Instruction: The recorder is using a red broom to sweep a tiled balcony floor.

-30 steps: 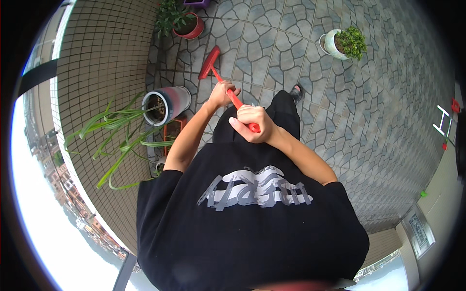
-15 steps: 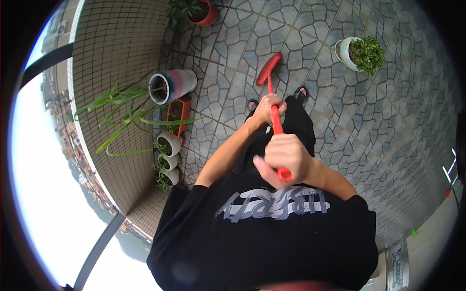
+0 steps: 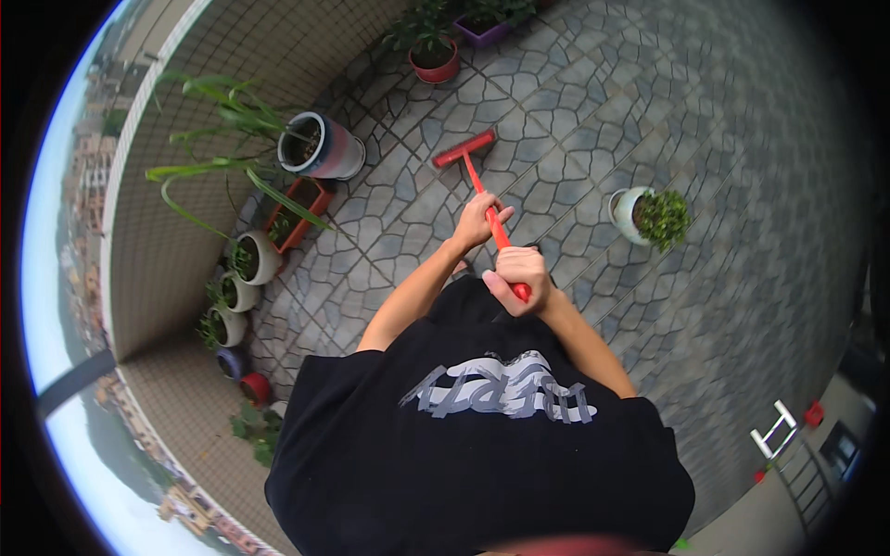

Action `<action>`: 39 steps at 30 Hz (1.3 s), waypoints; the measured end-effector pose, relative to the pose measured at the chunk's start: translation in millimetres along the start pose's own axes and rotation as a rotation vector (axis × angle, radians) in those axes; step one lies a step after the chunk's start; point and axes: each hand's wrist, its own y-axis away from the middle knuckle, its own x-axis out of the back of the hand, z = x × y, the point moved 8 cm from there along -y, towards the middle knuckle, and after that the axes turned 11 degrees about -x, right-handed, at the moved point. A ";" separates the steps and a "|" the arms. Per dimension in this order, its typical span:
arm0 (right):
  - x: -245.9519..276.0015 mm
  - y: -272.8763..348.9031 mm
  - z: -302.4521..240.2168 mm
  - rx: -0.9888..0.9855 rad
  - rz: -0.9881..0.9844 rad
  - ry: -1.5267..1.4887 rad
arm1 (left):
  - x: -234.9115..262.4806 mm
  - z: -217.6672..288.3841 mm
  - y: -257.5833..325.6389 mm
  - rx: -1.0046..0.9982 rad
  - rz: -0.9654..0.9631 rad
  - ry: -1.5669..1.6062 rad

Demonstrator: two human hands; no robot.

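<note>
My left hand [image 3: 475, 222] is wrapped round the middle of a red broom's handle [image 3: 499, 233]. Nearer my body, my right hand [image 3: 522, 271] grips the same handle close to its top end, which pokes out below the fist. From my hands the handle slopes away to the wide red broom head [image 3: 464, 148], down at the paved floor ahead and slightly left. Its bristles are too blurred to make out.
Stone-patterned paving [image 3: 556, 167] spreads around me. Left, along a tiled wall [image 3: 176, 269], stand a tall pot [image 3: 338, 153], an orange planter [image 3: 306, 215] and several small pots. A red pot [image 3: 434, 63] is ahead; a pale pot [image 3: 629, 215] with a leafy plant stands right.
My view has turned, shifting the pots across the picture. The broom head has swung left and now lies more crosswise. Both hands keep their hold on the handle.
</note>
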 end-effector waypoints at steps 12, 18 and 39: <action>-47.3 22.6 -71.1 -0.199 0.024 0.034 | -29.5 48.3 82.0 -0.050 -0.237 0.082; -71.7 4.8 -125.3 -0.098 0.025 -0.155 | 41.8 82.6 96.5 -0.087 -0.049 -0.015; -144.1 -217.4 -24.9 0.037 -0.404 -0.304 | 231.9 -165.2 -6.2 0.131 0.295 -0.366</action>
